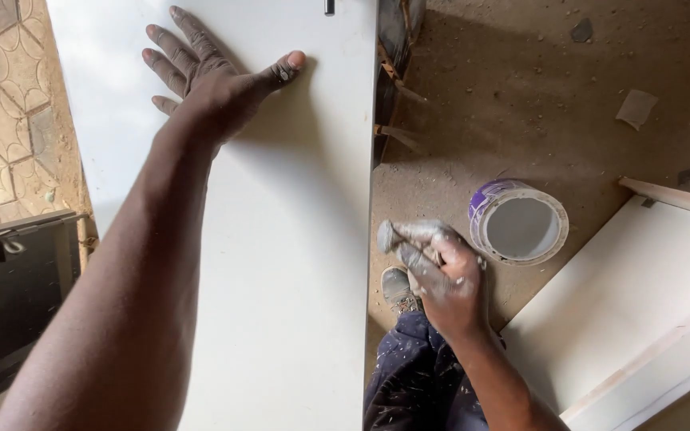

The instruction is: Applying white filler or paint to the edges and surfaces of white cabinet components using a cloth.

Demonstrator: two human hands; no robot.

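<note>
left hand (209, 76): spread flat on white board (281, 263), far left | right hand (441, 275): clenched around a paint-smeared tool, kind unclear | paint tub (518, 222): right, on dirt floor (513, 104), holds white paint

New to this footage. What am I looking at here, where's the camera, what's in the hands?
There is no machine here: a person works with two bare hands, and the single picture comes from a camera worn on their head, looking down.

The left hand lies flat, fingers spread, on a large white board that fills the middle of the view.

The right hand, smeared with pale filler or paint, is closed around a small grey-coated tool; what kind of tool is hard to tell.

Beside that hand an open tub of pale paste or paint stands on the sandy floor. Below are the person's paint-flecked dark trousers and a shoe. More white panels lie at lower right.
</note>
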